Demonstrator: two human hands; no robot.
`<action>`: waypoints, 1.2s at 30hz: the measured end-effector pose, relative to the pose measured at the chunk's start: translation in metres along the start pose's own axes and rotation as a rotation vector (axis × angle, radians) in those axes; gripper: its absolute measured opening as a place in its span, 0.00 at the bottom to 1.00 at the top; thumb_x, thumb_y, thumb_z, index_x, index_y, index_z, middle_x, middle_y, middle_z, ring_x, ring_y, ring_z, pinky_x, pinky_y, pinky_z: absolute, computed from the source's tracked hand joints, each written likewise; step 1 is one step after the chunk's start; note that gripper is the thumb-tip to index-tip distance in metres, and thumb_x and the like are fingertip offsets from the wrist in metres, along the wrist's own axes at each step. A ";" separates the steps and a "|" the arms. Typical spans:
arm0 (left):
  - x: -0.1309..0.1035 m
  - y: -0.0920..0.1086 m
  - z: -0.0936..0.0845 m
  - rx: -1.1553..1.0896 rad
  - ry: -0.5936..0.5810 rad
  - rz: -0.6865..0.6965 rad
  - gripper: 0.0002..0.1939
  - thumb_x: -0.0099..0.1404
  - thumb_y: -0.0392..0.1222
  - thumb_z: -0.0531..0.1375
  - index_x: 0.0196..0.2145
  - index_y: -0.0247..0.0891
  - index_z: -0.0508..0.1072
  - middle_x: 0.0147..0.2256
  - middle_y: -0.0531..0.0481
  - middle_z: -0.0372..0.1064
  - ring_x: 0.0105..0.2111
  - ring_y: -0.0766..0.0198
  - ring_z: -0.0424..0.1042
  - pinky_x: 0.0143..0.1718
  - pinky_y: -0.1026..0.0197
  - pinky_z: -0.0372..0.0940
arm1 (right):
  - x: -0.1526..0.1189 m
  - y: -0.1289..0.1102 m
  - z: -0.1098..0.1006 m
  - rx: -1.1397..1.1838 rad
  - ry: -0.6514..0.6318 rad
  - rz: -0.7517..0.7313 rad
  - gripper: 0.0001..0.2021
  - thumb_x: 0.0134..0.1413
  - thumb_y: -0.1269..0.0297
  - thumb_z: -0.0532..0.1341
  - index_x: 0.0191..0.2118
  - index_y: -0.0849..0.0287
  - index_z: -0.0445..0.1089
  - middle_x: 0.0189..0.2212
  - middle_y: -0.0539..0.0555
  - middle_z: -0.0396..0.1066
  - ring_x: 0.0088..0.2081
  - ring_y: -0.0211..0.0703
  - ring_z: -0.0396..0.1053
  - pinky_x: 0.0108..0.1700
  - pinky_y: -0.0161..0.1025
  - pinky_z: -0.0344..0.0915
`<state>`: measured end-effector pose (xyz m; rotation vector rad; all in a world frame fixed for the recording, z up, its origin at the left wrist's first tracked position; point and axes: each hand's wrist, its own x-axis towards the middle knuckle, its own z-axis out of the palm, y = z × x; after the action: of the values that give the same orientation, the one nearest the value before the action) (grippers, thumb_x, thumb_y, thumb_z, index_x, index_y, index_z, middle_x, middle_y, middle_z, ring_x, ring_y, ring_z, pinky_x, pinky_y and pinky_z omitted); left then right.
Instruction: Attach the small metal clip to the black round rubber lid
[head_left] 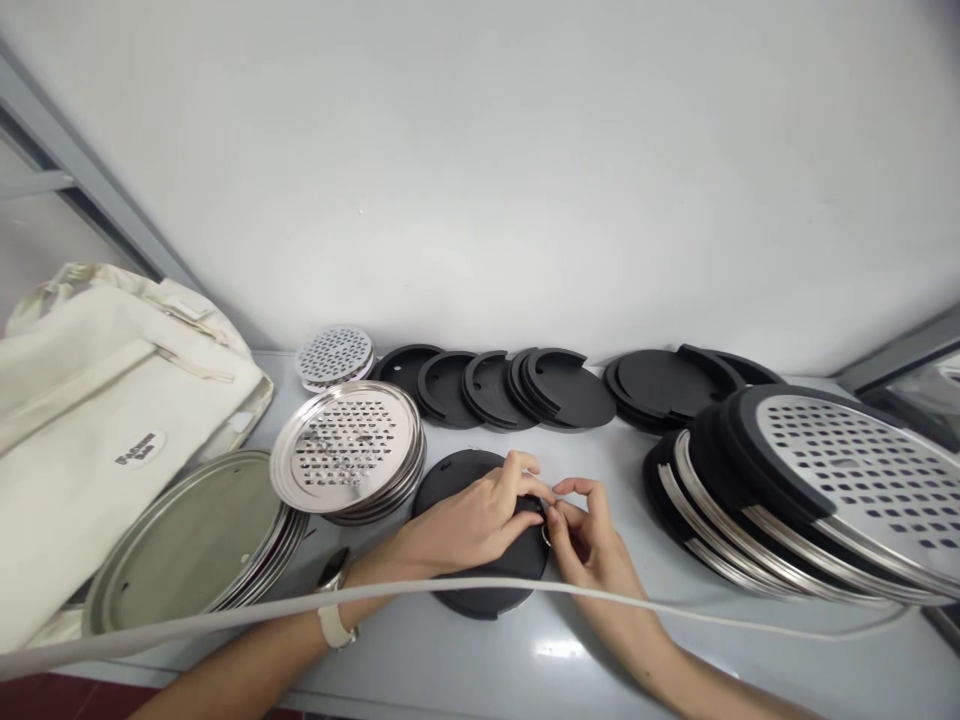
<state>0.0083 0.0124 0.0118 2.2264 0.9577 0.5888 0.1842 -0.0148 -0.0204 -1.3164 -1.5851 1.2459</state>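
A round black disc (487, 580) lies flat on the grey table, partly hidden by my left hand (487, 515). That hand rests over the disc, its thumb and fingers drawn together near the right rim. My right hand (596, 550) meets it there in a pinch, thumb against fingers. Just below the fingertips shows a small shiny curved piece (547, 537), like a ring or wire loop, apparently in my right hand's pinch. It is too small to name surely. Whether my left fingers grip the same piece is hidden.
Perforated metal grater discs (345, 450) are stacked left, beside greenish plates (195, 540) and a cream bag (112, 400). Black slotted discs (570, 390) line the wall. Black-rimmed graters (862, 470) lean at right. A pale cable (622, 597) crosses in front of my forearms.
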 end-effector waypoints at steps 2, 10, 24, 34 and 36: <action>-0.001 -0.001 0.001 0.017 0.011 0.010 0.15 0.70 0.36 0.50 0.53 0.39 0.54 0.54 0.43 0.58 0.55 0.59 0.61 0.56 0.55 0.58 | 0.002 0.001 0.000 0.023 -0.006 0.003 0.11 0.64 0.54 0.49 0.46 0.52 0.48 0.26 0.46 0.63 0.26 0.37 0.58 0.29 0.33 0.56; -0.002 -0.001 0.003 0.100 0.030 0.047 0.19 0.70 0.37 0.50 0.57 0.39 0.50 0.55 0.42 0.60 0.57 0.56 0.59 0.55 0.51 0.59 | 0.002 0.000 -0.002 0.067 -0.052 0.000 0.11 0.64 0.55 0.49 0.47 0.51 0.48 0.24 0.43 0.58 0.25 0.36 0.55 0.28 0.33 0.53; -0.002 0.001 0.003 0.248 0.077 0.085 0.18 0.69 0.35 0.51 0.55 0.38 0.54 0.52 0.43 0.61 0.51 0.55 0.63 0.52 0.51 0.61 | 0.015 -0.006 -0.018 -0.084 -0.185 -0.054 0.13 0.62 0.62 0.51 0.48 0.54 0.46 0.20 0.40 0.52 0.23 0.35 0.52 0.27 0.32 0.51; -0.001 0.006 0.005 0.320 0.142 0.017 0.14 0.64 0.35 0.54 0.48 0.37 0.60 0.45 0.45 0.64 0.46 0.55 0.64 0.48 0.53 0.61 | 0.023 -0.014 -0.034 -0.080 -0.373 -0.045 0.09 0.63 0.59 0.50 0.44 0.56 0.52 0.21 0.42 0.54 0.24 0.34 0.51 0.27 0.32 0.50; 0.000 0.007 0.005 0.347 0.160 -0.006 0.09 0.62 0.35 0.54 0.42 0.37 0.62 0.40 0.47 0.65 0.42 0.57 0.65 0.43 0.56 0.62 | 0.024 -0.015 -0.035 -0.076 -0.373 -0.039 0.09 0.62 0.58 0.51 0.44 0.56 0.54 0.21 0.43 0.56 0.24 0.35 0.53 0.27 0.33 0.52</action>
<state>0.0145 0.0065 0.0133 2.5076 1.2254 0.6453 0.2073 0.0162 0.0021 -1.1373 -1.9224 1.4830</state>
